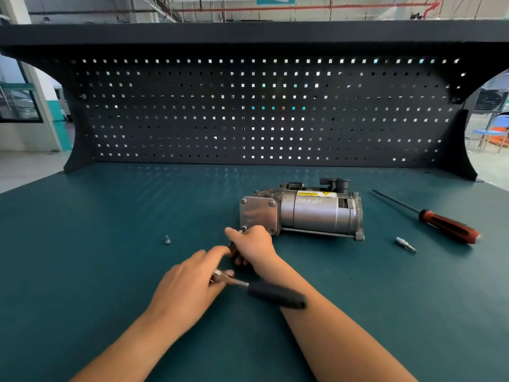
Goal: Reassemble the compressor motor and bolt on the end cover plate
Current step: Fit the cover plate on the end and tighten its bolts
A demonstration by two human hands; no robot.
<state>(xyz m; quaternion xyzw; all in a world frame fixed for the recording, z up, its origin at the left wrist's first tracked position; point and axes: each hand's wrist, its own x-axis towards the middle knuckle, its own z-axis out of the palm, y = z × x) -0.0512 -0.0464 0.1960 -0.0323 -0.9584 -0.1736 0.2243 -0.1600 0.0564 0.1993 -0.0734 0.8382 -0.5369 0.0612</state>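
The right hand's [252,245] fingers are curled round a dark shank [233,248], with the thumb stretched towards a bolt head at the near-left corner of the end cover plate [257,213]. The fist hides most of the shank, so what kind of tool it is cannot be told. Just nearer than that, the left hand [190,285] pinches the metal head of a ratchet wrench [275,295], its forefinger reaching up to the right hand. The wrench's black grip points to the right over the right forearm and is blurred. The plate sits on the left end of the compressor motor [316,215], which lies on its side on the green bench top [110,216]. A yellow label on the motor reads "WARNING", upside down. The handwriting below it cannot be read. Left of the motor lies a loose bolt [168,239]. To its right lie a red-and-black screwdriver [446,226] and, nearer, a small bit [406,244]. Behind the motor stands a dark pegboard [261,111].
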